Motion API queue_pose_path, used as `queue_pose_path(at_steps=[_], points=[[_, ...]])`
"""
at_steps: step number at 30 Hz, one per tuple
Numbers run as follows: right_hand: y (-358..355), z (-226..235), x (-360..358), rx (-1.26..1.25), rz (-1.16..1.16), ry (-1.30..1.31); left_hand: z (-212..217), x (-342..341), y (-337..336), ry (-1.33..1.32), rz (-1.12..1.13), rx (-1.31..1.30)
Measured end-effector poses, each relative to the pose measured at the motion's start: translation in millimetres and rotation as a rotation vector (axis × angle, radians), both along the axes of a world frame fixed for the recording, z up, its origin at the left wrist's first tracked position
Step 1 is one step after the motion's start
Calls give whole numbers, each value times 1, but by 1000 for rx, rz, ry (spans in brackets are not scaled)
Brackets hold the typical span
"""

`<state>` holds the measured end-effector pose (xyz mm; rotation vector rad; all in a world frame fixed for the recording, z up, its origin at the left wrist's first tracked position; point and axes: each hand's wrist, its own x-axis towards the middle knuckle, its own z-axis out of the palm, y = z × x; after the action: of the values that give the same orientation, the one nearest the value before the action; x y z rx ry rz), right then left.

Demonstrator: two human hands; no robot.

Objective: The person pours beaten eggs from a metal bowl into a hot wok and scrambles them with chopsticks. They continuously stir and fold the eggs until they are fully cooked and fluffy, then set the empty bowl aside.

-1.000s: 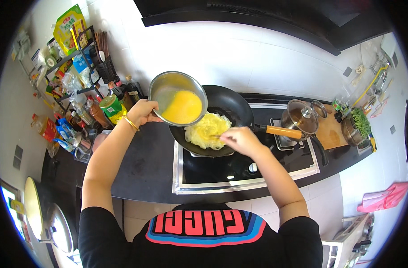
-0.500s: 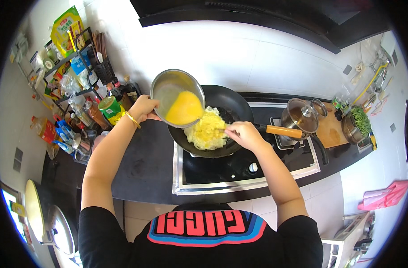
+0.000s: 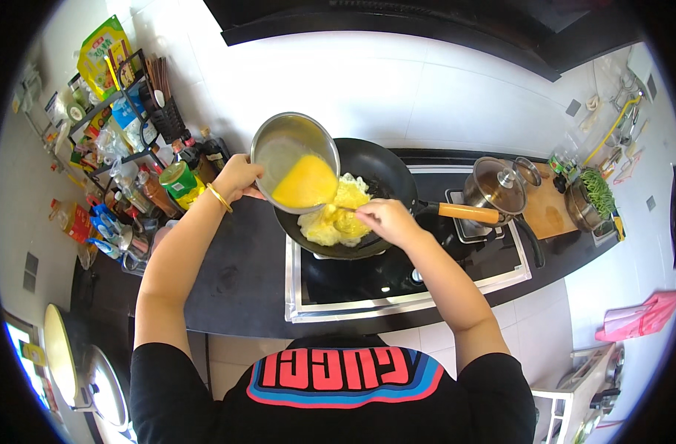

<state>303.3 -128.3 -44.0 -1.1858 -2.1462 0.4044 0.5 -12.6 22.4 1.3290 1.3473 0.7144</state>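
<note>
Ideally, the left grip [image 3: 241,178], clasping the tilted metal bowl [image 3: 282,144] of beaten egg [image 3: 307,182] over the black pan [image 3: 390,169], should be steady while the right grip [image 3: 391,221], pinching a thin utensil [image 3: 347,209], gently works the cooked egg [image 3: 336,228] below.

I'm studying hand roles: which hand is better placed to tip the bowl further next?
Left hand, probably: it holds the tilted metal bowl. The right hand has a thin utensil over the wok.
</note>
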Motion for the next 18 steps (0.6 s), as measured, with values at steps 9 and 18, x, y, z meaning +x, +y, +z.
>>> queue_pose_path(at_steps=[9,18], points=[[1,-8,5,93,-42,29,3,10,-4,-45,-2,-7],[-2,-5,18,8,-60,97,10,30,-10,-55,-27,-12]])
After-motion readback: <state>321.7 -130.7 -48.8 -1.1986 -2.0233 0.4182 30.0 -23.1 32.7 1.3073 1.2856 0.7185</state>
